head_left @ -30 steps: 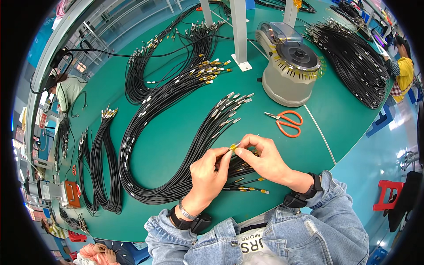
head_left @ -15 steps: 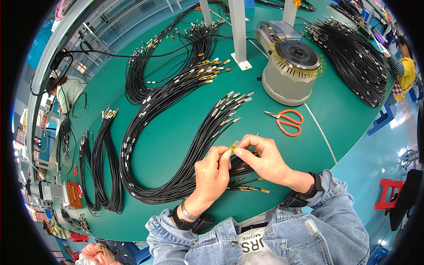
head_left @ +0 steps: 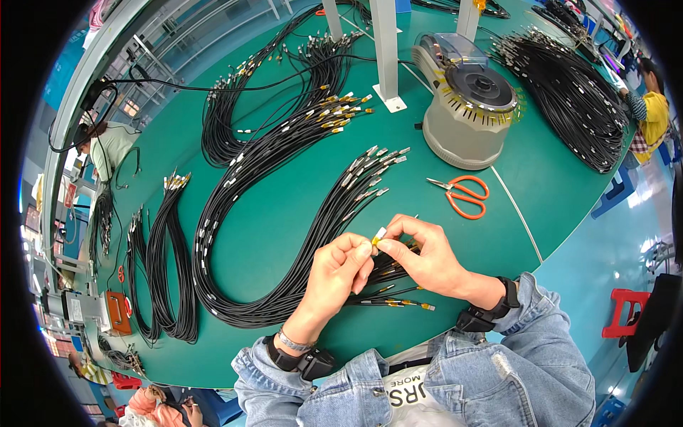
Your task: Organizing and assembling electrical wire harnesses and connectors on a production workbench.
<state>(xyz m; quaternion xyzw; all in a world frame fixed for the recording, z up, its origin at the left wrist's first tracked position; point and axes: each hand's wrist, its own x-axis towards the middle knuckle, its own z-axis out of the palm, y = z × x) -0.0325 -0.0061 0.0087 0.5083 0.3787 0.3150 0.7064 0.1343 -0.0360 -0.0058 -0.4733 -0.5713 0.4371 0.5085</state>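
Right hand (head_left: 430, 257) pinches yellow tape (head_left: 376, 242); left hand's (head_left: 331, 274) grip, can't tell. Some cable ends (head_left: 344, 112) wear tape; others look bare.

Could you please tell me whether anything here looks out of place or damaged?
Nothing stands out: the scissors lie near the dispenser, and the cables lie in bundles. The right hand pinches a connector, with the left hand beside it; the connector is too small to check for damage.

You are holding a small connector (head_left: 380, 234) in your right hand (head_left: 430, 257), its whitish tip tilting up and slightly right, yellow tape (head_left: 376, 242) showing below.
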